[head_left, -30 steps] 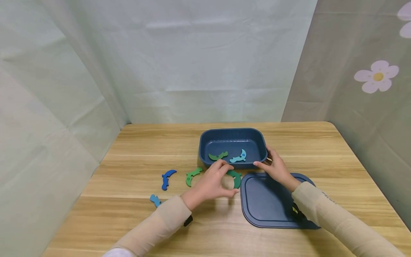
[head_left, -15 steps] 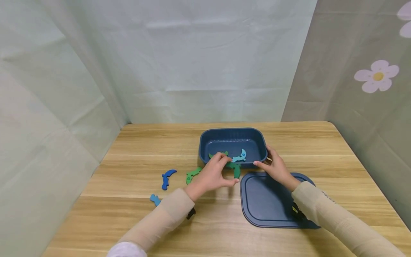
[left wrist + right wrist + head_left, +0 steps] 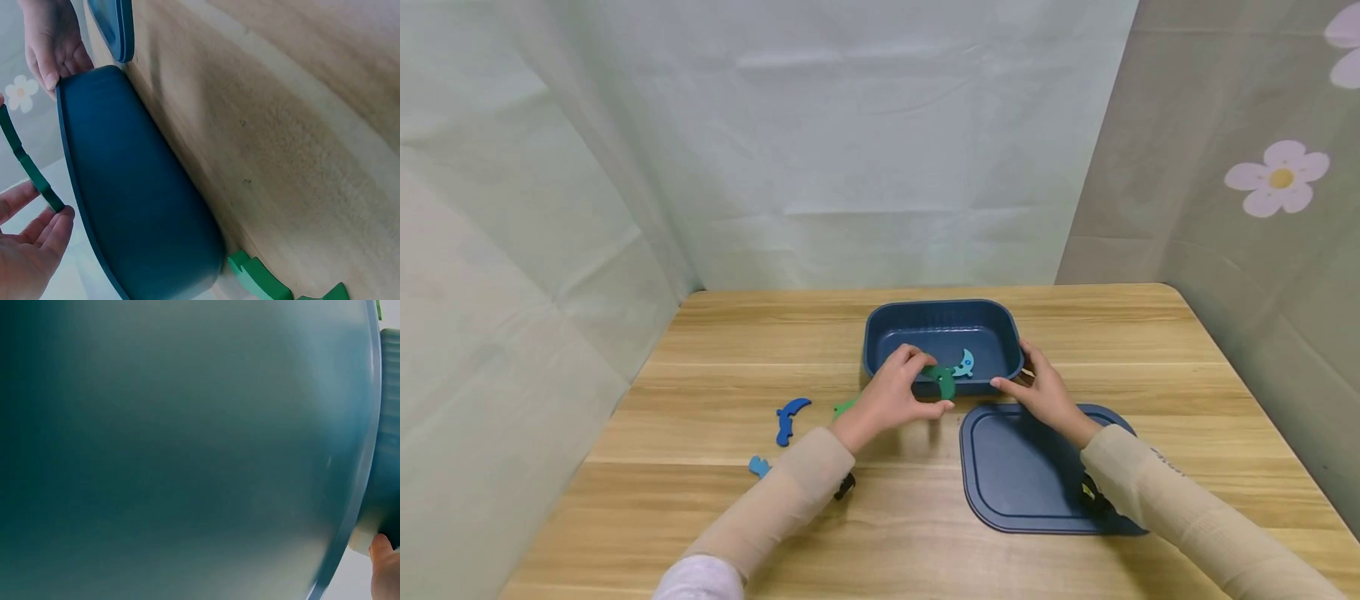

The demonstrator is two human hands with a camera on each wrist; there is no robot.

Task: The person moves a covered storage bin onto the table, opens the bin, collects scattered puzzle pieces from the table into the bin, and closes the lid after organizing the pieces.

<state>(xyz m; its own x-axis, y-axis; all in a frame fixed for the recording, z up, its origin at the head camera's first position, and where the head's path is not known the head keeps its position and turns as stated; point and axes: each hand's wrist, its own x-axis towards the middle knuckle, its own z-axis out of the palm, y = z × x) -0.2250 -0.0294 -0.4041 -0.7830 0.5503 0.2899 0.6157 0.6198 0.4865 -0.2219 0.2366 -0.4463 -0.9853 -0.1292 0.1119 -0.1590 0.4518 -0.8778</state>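
Left hand (image 3: 891, 400) pinching green piece (image 3: 943, 379) over near rim of box (image 3: 880, 329) | right hand (image 3: 1043, 393), fingers loosely bent, steadying box's right wall | best released low, clear of rim, beside cyan piece (image 3: 962, 363).

Lid (image 3: 1026, 475) lies before the box (image 3: 942, 321), loose pieces (image 3: 790, 417) left.

dark blue box (image 3: 943, 321), dark green piece (image 3: 943, 380), wood-grain table (image 3: 715, 367).
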